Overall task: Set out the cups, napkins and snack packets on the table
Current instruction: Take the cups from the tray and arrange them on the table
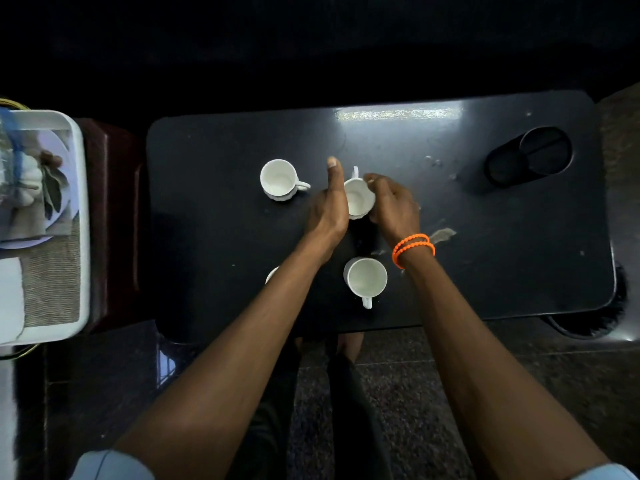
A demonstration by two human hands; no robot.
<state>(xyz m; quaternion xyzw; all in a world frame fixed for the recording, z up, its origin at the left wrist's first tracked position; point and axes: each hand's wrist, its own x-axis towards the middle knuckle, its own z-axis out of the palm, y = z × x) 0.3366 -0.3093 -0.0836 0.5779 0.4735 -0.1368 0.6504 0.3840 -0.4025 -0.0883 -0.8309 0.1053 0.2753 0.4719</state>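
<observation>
The fingers of the right hand are curled together against the right side of the rim of a white cup in the middle of the frame, so the cup seems to be pinched there, while the left hand is laid flat against the left side of the same cup with its fingers straight and close together and the thumb pointing up the frame; whether the left hand really presses the wall cannot be told. The step in hand is judged to be the placing of this cup on the black table. To do it well, the cup should be lowered straight until its base sits flat, and let go only then, because the glossy top looks slippery and the glazed wall gives little friction. Its handle is turned toward the top of the frame. Three more cups are seen in this single head view: one at the upper left of the hands with a scalloped base and its handle to the right, one lower down with a smooth round wall and its handle toward the bottom, and one almost hidden under the left forearm. All look like hard white ceramic. At the left edge, a white tray with rounded corners is seen, holding a woven mat and soft, blurred items that may be napkins; no snack packets can be made out.
</observation>
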